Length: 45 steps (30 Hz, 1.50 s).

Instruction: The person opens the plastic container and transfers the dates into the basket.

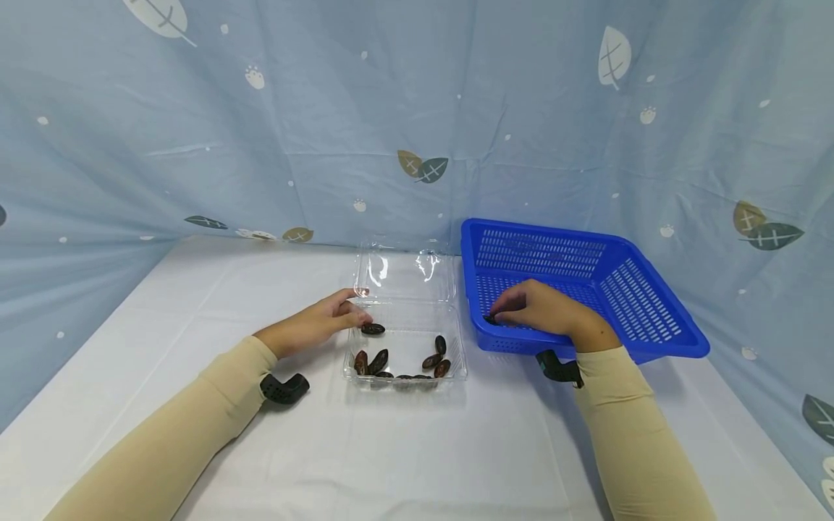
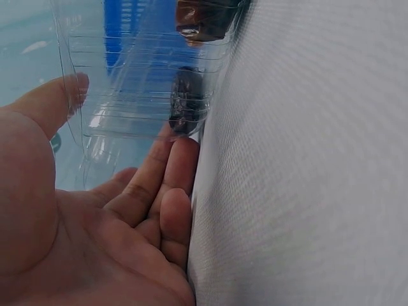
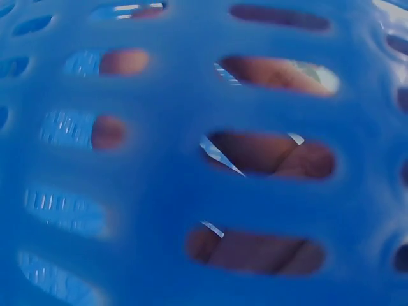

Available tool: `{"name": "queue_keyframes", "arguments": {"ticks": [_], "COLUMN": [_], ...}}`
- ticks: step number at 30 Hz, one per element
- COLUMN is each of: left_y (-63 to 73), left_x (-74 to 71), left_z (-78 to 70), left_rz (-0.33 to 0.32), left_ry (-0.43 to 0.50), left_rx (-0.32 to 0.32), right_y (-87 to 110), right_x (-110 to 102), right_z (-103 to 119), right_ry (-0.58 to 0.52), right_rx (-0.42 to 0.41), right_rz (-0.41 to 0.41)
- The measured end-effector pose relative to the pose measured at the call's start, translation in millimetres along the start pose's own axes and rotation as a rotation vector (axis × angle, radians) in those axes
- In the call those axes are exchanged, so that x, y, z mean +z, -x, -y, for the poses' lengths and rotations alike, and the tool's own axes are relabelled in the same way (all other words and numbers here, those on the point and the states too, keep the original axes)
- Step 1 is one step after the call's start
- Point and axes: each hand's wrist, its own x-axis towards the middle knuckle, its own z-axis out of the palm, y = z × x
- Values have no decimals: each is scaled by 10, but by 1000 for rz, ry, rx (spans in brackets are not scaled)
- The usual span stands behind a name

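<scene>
A clear plastic clamshell box (image 1: 407, 325) lies with its lid folded back. Dark brown dates (image 1: 378, 360) are scattered inside it, mostly along the front and right. My left hand (image 1: 314, 325) rests at the box's left side, its fingers fairly straight and touching the wall. In the left wrist view the thumb reaches up by the rim, near one date (image 2: 186, 102) behind the plastic. Inside the blue basket (image 1: 674, 325), at its near left corner, my right hand (image 1: 547, 310) pinches a dark date (image 1: 490, 319). The right wrist view shows that hand only through the basket's slots.
The basket stands to the right of the box, its slotted walls rising around my right hand. A white cloth (image 1: 313, 463) covers the table. Behind it hangs a light blue curtain (image 1: 365, 101) with a leaf print.
</scene>
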Motion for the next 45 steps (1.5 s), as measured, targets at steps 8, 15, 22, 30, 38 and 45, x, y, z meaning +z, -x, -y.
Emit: {"name": "queue_keyframes", "arguments": {"ticks": [8, 15, 22, 30, 38, 45], "left_y": [-10, -6, -4, -5, -4, -9], "left_x": [0, -2, 0, -1, 3, 1], "left_z": [10, 9, 1, 1, 11, 16], "left_rz": [0, -5, -8, -3, -14, -9], "left_ry": [9, -1, 1, 7, 1, 6], "left_rx": [15, 15, 8, 21, 22, 26], "right_y": [14, 19, 10, -4, 18, 89], "right_x": [-10, -22, -38, -38, -41, 95], "right_z": [10, 32, 6, 2, 103, 568], "right_ry": [2, 18, 29, -5, 18, 52], "right_rx": [-44, -41, -26, -9, -31, -205], "right_rz": [49, 80, 94, 116, -131, -542]}}
